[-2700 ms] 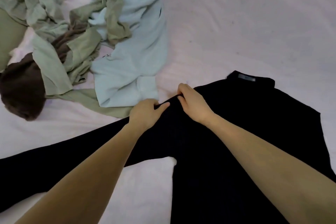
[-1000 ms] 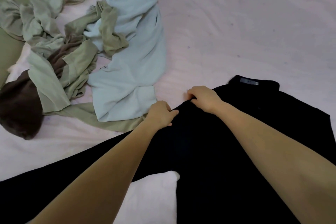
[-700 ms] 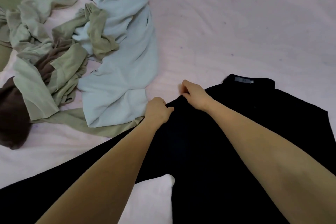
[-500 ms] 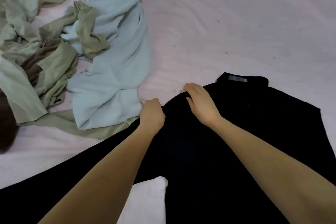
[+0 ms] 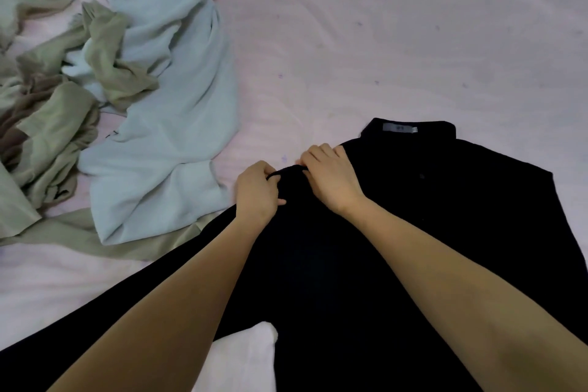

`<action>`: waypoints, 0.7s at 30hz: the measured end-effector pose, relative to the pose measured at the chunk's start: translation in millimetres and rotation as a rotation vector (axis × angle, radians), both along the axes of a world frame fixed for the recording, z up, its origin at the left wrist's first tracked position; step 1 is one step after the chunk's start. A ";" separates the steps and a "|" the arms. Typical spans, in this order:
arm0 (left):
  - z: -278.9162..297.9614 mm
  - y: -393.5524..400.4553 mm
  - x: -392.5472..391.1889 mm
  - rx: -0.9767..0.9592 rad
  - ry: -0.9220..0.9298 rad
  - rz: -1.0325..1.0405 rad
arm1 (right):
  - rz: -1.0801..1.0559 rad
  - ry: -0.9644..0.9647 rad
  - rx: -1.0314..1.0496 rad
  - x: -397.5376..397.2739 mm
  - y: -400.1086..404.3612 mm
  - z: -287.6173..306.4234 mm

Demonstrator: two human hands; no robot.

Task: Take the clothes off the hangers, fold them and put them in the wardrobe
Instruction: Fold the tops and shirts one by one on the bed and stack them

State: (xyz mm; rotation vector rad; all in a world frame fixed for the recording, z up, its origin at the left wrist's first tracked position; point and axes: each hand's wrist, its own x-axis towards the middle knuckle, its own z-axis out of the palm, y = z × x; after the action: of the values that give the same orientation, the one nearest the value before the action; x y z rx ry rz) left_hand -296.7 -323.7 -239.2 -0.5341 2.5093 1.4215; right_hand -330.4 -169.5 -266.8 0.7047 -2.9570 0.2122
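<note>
A black shirt (image 5: 461, 216) lies flat on the pale pink bed sheet (image 5: 381, 41), collar with a grey label at the far side and one long sleeve stretching to the lower left. My left hand (image 5: 257, 191) pinches the black fabric at the shoulder seam, fingers curled. Right beside it, my right hand (image 5: 331, 178) grips the same fold with curled fingers. The two hands sit almost touching at the shirt's left shoulder.
A light blue garment (image 5: 165, 124) lies crumpled left of the hands. Olive green clothes (image 5: 54, 137) and a brown piece (image 5: 12, 137) are heaped at the far left. A white fabric patch (image 5: 241, 360) shows between sleeve and shirt body.
Both hands stayed at the shoulder of the black shirt. My right hand went from lying flatter on the cloth to curling round the fold; the view shifted slightly right.
</note>
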 end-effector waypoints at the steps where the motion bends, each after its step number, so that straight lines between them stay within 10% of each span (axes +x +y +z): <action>1: -0.6 -0.2 -1.3 0.015 0.021 0.019 | -0.022 -0.027 0.002 -3.3 -4.3 3.2; 4: -3.2 -5.2 -3.6 -0.014 0.052 0.027 | -0.178 -0.100 -0.078 -12.6 -24.7 4.4; 9: -7.1 -20.0 11.6 -0.620 0.046 -0.302 | -0.345 -0.006 -0.159 10.3 -33.1 -1.7; 14: -20.2 -52.8 29.9 -0.915 0.472 -0.417 | -0.256 -0.181 -0.156 84.4 -52.0 -4.3; 21: -13.4 -78.6 60.7 -0.760 0.572 -0.580 | -0.234 -0.253 -0.126 97.5 -73.8 -4.7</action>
State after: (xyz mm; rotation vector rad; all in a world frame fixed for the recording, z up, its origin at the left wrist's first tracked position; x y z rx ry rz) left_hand -236.0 -402.3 -252.7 0.5745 3.2161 0.4057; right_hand -232.9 -243.3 -271.5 0.3334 -3.1916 0.4962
